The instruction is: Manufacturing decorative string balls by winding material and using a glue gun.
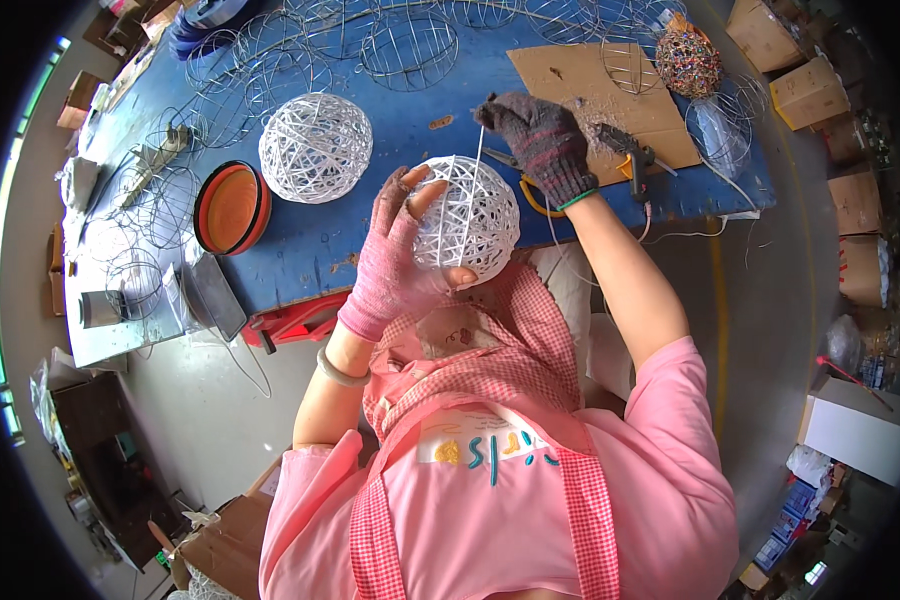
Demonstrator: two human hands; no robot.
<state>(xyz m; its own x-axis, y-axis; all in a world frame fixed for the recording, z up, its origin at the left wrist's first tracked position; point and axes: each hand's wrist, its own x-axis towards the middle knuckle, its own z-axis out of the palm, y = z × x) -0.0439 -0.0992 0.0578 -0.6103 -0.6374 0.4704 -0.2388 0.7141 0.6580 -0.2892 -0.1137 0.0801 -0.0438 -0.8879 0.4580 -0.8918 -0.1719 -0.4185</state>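
My left hand (398,250), in a pink glove with bare fingertips, grips a white openwork ball (475,222) wound from cord, held just off the table's near edge. A white strand (480,145) runs taut up from the ball. Its upper end is pinched in my right hand (542,140), which wears a dark grey glove with red stripes. Scissors (535,198) with yellow handles lie under my right wrist, partly hidden. A black glue gun (635,165) rests just right of that wrist. Another white cord ball (316,148) sits on the table to the left.
On the blue table (410,120) are a round orange-and-black dish (232,208), several wire frames (408,50), a cardboard sheet (595,85) with scraps and a multicoloured ball (688,62). Loose cables hang at the near right edge. Cardboard boxes (810,92) line the right side.
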